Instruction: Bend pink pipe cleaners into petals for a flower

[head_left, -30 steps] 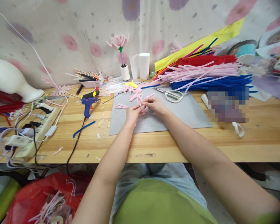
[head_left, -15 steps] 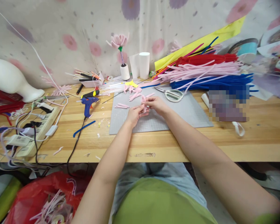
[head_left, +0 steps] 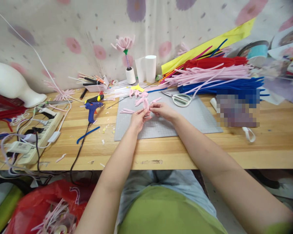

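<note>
Above the grey cutting mat (head_left: 180,125), my left hand (head_left: 138,120) pinches a looped pink pipe-cleaner petal (head_left: 146,104) that stands upright from the fingertips. Close on its right is my right hand (head_left: 164,111), fingers drawn together near the petal's base; what they hold, if anything, is too small to make out. Short pink pipe-cleaner pieces (head_left: 127,111) lie on the mat to the left. Several curled pink petals (head_left: 136,93) rest just beyond my hands. Scissors (head_left: 182,100) with pale handles lie behind my right hand.
A blue glue gun (head_left: 90,111) stands at the left, its cord running to the table edge. Pink pipe cleaners (head_left: 210,74) and blue ones (head_left: 217,85) are heaped at the back right. A finished pink flower (head_left: 124,43) stands behind. A power strip (head_left: 42,135) sits far left.
My left hand has shifted slightly left with the petal, which now shows more fully. My right fingers have drawn back from its upper part to beside its base.
</note>
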Demonstrator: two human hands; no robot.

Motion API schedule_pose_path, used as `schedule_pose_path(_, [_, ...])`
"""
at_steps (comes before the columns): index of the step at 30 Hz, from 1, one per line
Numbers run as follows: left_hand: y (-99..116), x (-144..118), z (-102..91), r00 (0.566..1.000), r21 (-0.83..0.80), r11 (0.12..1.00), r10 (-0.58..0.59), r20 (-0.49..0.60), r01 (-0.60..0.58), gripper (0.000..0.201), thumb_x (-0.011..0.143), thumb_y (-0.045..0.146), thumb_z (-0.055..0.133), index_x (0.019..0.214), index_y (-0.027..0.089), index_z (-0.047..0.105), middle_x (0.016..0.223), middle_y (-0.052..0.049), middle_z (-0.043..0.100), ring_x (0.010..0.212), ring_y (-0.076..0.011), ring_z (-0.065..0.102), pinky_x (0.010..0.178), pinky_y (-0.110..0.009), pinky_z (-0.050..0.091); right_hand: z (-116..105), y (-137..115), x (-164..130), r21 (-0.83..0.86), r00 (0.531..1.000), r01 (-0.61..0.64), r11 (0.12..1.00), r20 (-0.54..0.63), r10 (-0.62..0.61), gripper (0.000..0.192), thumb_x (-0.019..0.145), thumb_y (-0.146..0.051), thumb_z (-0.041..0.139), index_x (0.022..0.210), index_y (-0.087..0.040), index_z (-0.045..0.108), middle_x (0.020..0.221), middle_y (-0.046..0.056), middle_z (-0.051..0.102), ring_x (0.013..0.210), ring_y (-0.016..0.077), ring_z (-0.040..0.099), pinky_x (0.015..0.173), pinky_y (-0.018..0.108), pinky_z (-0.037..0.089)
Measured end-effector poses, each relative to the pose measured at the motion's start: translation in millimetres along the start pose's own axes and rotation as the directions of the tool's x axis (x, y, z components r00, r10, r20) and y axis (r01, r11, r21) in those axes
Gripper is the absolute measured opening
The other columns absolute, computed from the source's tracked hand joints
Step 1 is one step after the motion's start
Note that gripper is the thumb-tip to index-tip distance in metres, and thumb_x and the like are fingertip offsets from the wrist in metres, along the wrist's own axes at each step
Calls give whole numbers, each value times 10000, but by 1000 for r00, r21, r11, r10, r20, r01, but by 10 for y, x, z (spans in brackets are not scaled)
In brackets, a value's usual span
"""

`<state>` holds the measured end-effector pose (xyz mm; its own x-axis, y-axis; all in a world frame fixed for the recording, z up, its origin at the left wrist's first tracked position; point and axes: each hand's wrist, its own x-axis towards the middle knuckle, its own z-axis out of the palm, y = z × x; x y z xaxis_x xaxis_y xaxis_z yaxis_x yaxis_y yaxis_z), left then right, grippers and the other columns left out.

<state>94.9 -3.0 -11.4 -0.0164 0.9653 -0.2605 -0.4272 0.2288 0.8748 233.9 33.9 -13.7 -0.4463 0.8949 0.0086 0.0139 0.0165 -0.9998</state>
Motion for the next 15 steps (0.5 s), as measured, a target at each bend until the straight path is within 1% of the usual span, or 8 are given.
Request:
schedule_pose_path(3, [-19, 21, -5, 999, 23, 999, 34, -22, -34, 62, 696, 172, 657, 665, 124, 634, 607, 20, 580, 514, -28, 497, 632, -213, 515, 18, -1, -4, -7, 1000, -26, 1000, 2, 26, 265, 620, -364, 666, 745, -146, 580, 565, -43, 500, 477, 54, 371, 449, 214, 282])
schedule_pose_path(6, [-46, 39, -6, 998, 50, 997, 57, -10, -57, 76, 689, 193, 662, 671, 124, 637, 611, 19, 573, 511, -32, 485, 633, -228, 512, 46, 10, 10, -44, 999, -46, 998, -26, 45, 197, 650, -327, 640, 691, -154, 555, 527, -52, 477, 446, 51, 359, 439, 214, 280])
schedule_pose_path(8, [-69, 49, -4, 995, 93, 991, 102, -23, -99, 80, 700, 204, 647, 695, 124, 647, 621, 15, 579, 520, -41, 487, 632, -245, 510, 63, 17, 24, -75, 998, -53, 996, -21, 52, 166, 677, -310, 618, 668, -157, 555, 496, -56, 459, 416, 49, 343, 428, 216, 258])
schedule_pose_path(10, [-92, 58, -5, 983, 188, 968, 176, -43, -165, 99, 725, 217, 614, 719, 128, 657, 630, 10, 587, 541, -58, 498, 629, -255, 503, 79, 17, 34, -116, 998, -62, 991, -26, 59, 154, 701, -294, 598, 648, -154, 564, 475, -52, 453, 396, 48, 338, 422, 221, 241])
schedule_pose_path(12, [-112, 62, -15, 965, 333, 913, 261, -34, -235, 136, 754, 236, 575, 730, 138, 666, 643, 2, 597, 571, -84, 522, 630, -263, 492, 97, 12, 41, -171, 995, -82, 982, -70, 71, 153, 719, -271, 574, 623, -152, 566, 451, -48, 443, 384, 52, 340, 422, 227, 236])
schedule_pose_path(13, [-119, 61, -21, 952, 420, 865, 306, -13, -273, 156, 766, 247, 558, 730, 145, 670, 649, -4, 603, 590, -100, 537, 640, -269, 486, 108, 8, 43, -205, 993, -93, 974, -97, 74, 153, 726, -258, 558, 617, -152, 568, 438, -48, 433, 382, 56, 343, 424, 230, 237])
schedule_pose_path(15, [-127, 52, -30, 917, 599, 725, 396, 42, -340, 174, 780, 253, 538, 724, 162, 675, 664, -20, 613, 645, -133, 565, 689, -281, 473, 134, 2, 45, -287, 986, -111, 951, -150, 70, 149, 731, -237, 534, 617, -151, 574, 418, -49, 415, 388, 64, 348, 432, 233, 237])
